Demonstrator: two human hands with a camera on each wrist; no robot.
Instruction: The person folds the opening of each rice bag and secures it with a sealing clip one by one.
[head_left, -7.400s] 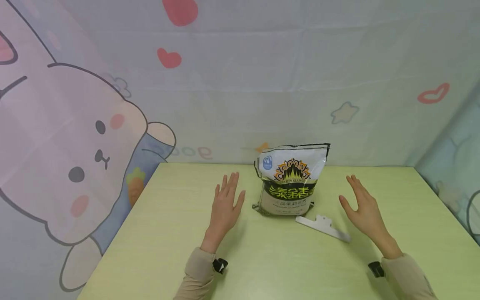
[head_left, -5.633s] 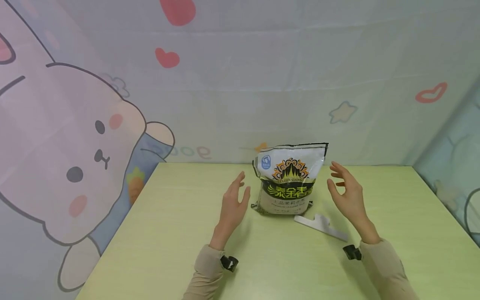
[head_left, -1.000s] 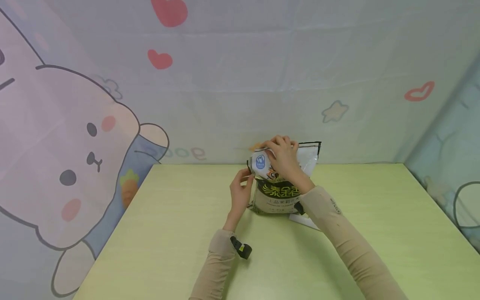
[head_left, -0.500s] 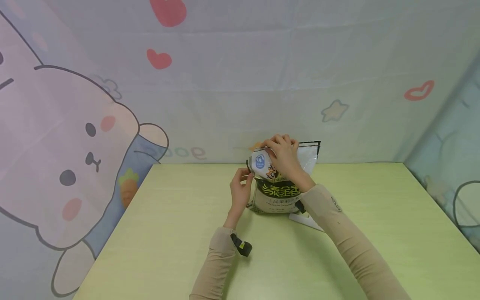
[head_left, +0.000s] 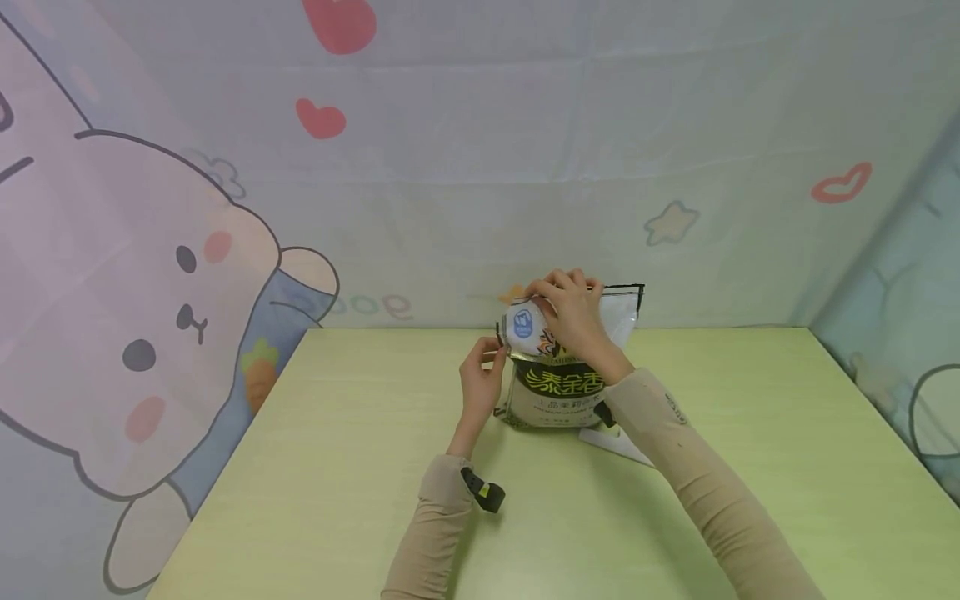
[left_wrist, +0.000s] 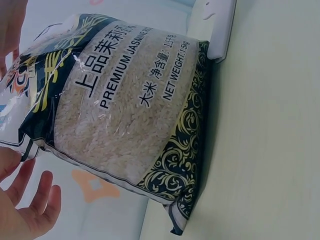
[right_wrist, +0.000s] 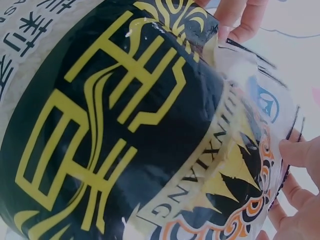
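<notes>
A plastic bag of jasmine rice (head_left: 555,385) stands upright on the table, its clear lower part showing grains in the left wrist view. My left hand (head_left: 480,382) pinches the bag's left edge just under its white upper part, between thumb and curled fingers. Across the front reaches my right hand (head_left: 577,321), gripping the top edge with the thumb in front and fingers over the rim. The right wrist view shows this right hand (right_wrist: 300,187) pinching the clear printed top. At the bag's foot lies a white sealing clip (head_left: 617,446), partly hidden by my right sleeve.
The pale yellow-green table (head_left: 360,467) stretches to both sides and in front of the bag. Close behind the bag hangs a backdrop cloth (head_left: 465,208) with a cartoon rabbit and hearts. A dark cable-like loop (head_left: 913,417) shows at the far right.
Several seconds ago both hands were apart from the rice bag, one on each side. They then moved in and took hold of its left and top edges. Over the last second they barely move.
</notes>
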